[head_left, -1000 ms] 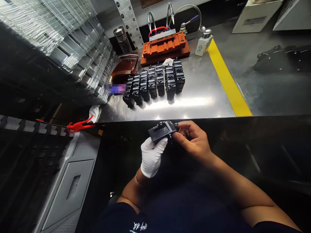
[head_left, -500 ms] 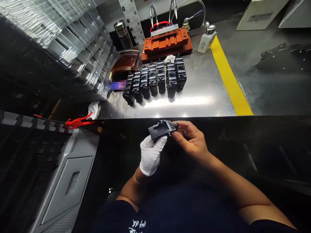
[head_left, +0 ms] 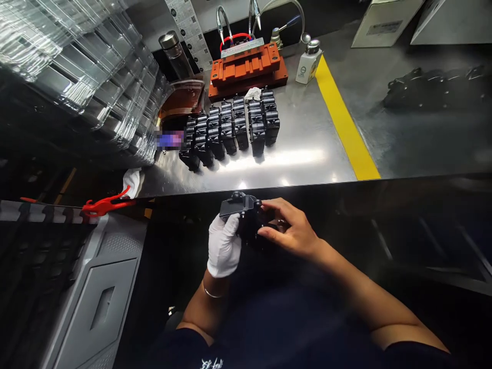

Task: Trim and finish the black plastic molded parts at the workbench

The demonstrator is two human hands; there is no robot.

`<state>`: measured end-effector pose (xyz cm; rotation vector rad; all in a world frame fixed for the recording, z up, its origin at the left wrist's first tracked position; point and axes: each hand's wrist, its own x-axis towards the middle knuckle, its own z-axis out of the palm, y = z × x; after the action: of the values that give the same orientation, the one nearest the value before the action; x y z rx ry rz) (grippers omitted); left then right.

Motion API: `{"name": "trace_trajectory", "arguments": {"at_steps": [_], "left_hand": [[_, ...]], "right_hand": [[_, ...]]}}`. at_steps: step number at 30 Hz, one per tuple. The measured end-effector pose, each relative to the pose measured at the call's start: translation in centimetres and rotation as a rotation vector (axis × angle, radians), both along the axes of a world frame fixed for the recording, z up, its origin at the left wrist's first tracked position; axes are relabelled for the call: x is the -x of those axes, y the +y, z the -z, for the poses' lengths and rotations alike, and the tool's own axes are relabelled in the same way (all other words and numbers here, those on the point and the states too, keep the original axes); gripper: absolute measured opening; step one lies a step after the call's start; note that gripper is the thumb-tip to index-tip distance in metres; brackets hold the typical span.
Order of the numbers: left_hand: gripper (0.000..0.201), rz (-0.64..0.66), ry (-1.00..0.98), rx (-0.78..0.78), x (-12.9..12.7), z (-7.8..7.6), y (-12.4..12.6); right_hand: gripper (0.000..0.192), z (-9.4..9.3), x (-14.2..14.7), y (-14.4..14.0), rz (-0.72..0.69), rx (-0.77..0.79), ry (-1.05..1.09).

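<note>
My left hand (head_left: 223,247), in a white glove, grips a black plastic part (head_left: 234,206) just in front of the bench edge. The part has a flat, smooth face and small round knobs along its top and right side. Bare, my right hand (head_left: 294,225) curls its thumb and fingers around the right end of the same part. That end is dark against the background, so its lower outline is hard to make out. On the bench beyond stand several similar black parts (head_left: 234,128) in close rows.
An orange fixture (head_left: 246,72) sits behind the rows, with a white pump bottle (head_left: 308,64) on its right. Wrapped clear trays (head_left: 103,66) are stacked at left. A red air gun (head_left: 102,206) hangs near the grey crate (head_left: 103,292). Yellow tape (head_left: 346,120) crosses the metal bench.
The black part is turned in my hands, showing more of its dark right side. My right thumb and fingers are wider apart around its end. The whole view has shifted slightly.
</note>
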<state>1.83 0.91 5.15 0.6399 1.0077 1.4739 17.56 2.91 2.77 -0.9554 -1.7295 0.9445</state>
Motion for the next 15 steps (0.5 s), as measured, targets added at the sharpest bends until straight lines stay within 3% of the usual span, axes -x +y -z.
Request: {"name": "trace_trajectory", "arguments": {"at_steps": [3, 5, 7, 11, 13, 15], "left_hand": [[0.031, 0.051, -0.157, 0.064, -0.2, -0.2, 0.6], [0.028, 0.142, -0.197, 0.102, -0.4, -0.4, 1.0], [0.027, 0.247, -0.183, 0.134, -0.4, -0.4, 1.3], [0.029, 0.3, -0.076, 0.195, 0.4, 0.2, 1.3], [0.031, 0.273, -0.067, 0.225, 1.1, 0.9, 1.0], [0.032, 0.239, -0.09, 0.256, 1.9, 1.8, 0.5]], "right_hand": [[0.049, 0.2, -1.3, -0.6, -0.169, 0.089, -0.167], [0.043, -0.4, -2.7, -0.5, -0.158, 0.16, -0.233], [0.038, -1.6, -4.7, 0.7, 0.012, 0.207, -0.256], [0.049, -4.9, -9.4, 8.0, 0.625, 0.218, -0.371], [0.05, -6.0, -10.6, 12.9, 0.71, 0.235, -0.556], [0.044, -6.4, -10.4, 16.9, 0.669, 0.261, -0.714]]}}
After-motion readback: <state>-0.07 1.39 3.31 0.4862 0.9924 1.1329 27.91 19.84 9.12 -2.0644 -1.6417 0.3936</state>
